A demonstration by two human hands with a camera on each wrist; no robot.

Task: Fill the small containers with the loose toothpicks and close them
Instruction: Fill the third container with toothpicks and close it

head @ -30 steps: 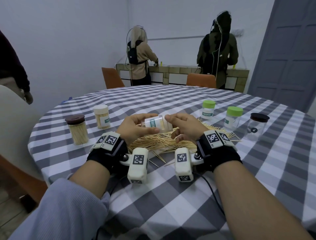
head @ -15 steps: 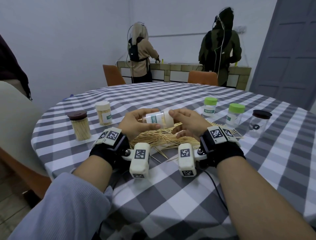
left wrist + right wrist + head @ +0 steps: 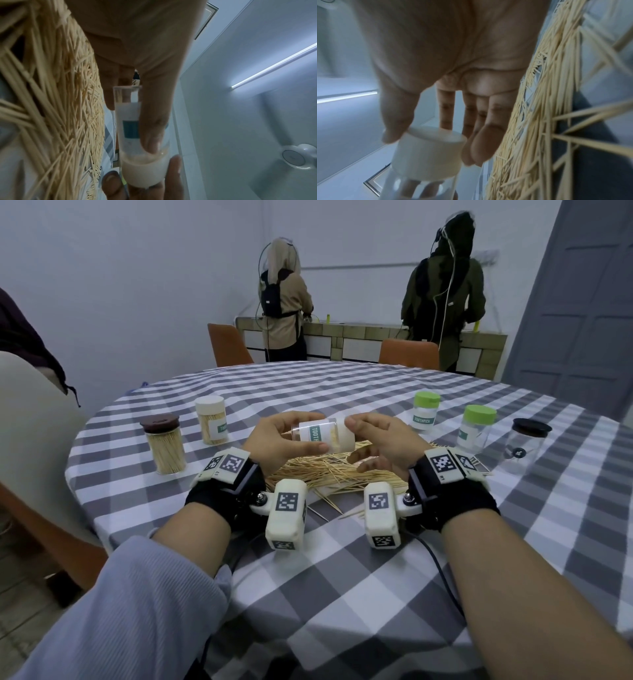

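A small clear container (image 3: 317,435) with a green TOOTHPICK label lies sideways in the air above the loose toothpick pile (image 3: 329,474). My left hand (image 3: 310,433) grips its body between thumb and fingers. My right hand (image 3: 354,440) pinches its white cap (image 3: 344,436), which sits on the container's mouth. In the left wrist view my thumb lies along the container (image 3: 128,121), and the right hand's fingertips flank the cap (image 3: 144,171). In the right wrist view the thumb and fingers touch the cap (image 3: 426,155), with the pile (image 3: 530,121) beside them. A few toothpicks show inside.
On the left of the checked table (image 3: 376,594) stand a brown-lidded jar (image 3: 166,445) and a white-capped container (image 3: 212,419), both full of toothpicks. On the right are two green-capped containers (image 3: 424,412) (image 3: 476,429) and a black-lidded clear jar (image 3: 527,445). Two people stand at the back counter.
Both hands have lifted the container slightly above the pile. They keep the same hold, with the right hand staying on the cap.
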